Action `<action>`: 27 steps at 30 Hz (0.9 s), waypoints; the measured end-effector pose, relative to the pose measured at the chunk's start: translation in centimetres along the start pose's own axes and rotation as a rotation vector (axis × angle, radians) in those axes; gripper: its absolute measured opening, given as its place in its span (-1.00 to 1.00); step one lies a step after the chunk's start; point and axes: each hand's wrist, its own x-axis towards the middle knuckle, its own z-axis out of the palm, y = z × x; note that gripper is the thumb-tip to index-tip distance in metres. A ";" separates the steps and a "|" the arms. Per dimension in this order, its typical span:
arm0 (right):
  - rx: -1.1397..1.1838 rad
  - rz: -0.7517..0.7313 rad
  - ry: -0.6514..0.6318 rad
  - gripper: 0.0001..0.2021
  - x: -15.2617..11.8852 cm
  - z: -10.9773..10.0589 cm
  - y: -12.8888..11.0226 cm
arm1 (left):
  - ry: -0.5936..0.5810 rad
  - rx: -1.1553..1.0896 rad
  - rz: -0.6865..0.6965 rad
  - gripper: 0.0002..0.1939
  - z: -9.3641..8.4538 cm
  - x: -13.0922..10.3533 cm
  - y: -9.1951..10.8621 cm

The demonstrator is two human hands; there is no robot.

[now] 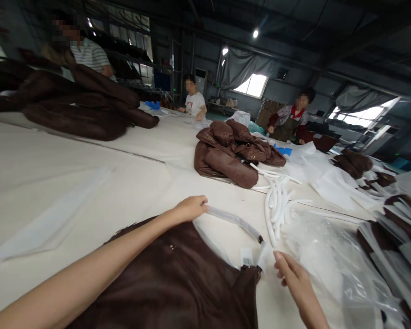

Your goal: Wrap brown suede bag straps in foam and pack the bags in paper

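A dark brown leather-like bag (178,283) lies on the table in front of me. Its strap (231,215), covered by a pale sleeve, loops up from the bag's top edge. My left hand (192,208) is closed on the strap's upper left part, fingers pinched round it. Beside the strap's right end, my right hand (292,274) has half-curled fingers, with a small gap to the white wrap (265,257) there; I see nothing in it. A white tag (246,257) with a barcode hangs inside the loop near the bag's top corner.
Stuffed brown bags (226,155) sit across the table, beside loose white foam tubes (277,205). Clear plastic (332,256) and stacked brown pieces (397,237) lie at right. More brown bags (85,105) are piled at far left. Several people stand around the table's far side.
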 end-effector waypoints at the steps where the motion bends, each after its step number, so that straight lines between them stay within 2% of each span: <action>1: -0.040 -0.023 0.027 -0.47 0.0 0.1 -0.5 | 0.032 0.014 -0.050 -0.61 -0.4 0.7 -1.1; 4: -0.139 -0.153 0.011 -0.45 0.3 2.1 -2.4 | 0.102 0.033 -0.173 -0.56 -0.5 1.9 -4.2; 8: -0.274 -0.412 -0.126 -0.52 1.5 7.0 -5.4 | 0.107 0.005 -0.234 -0.62 0.5 1.8 -6.4; 12: -0.483 -0.651 -0.167 -0.59 3.8 12.4 -7.9 | 0.123 -0.075 -0.197 -0.70 1.1 1.6 -7.2; 15: -0.671 -0.711 -0.159 -0.59 5.2 15.9 -9.0 | 0.130 -0.182 -0.164 -0.78 1.1 1.8 -7.4; 18: -0.863 -0.754 -0.098 -0.62 6.3 18.4 -9.4 | 0.117 -0.339 -0.111 -0.81 0.6 1.5 -7.2; 20: -0.928 -0.791 -0.072 -0.72 6.8 19.2 -9.5 | 0.081 -0.459 -0.053 -0.77 0.1 0.8 -6.7; 22: -0.934 -0.812 -0.061 -0.80 7.2 19.1 -9.6 | 0.015 -0.571 0.002 -0.70 -0.5 -0.3 -6.2; 27: -0.867 -0.850 0.038 -0.76 7.6 16.4 -9.6 | -0.283 -0.800 0.051 -0.53 -0.6 -2.8 -4.6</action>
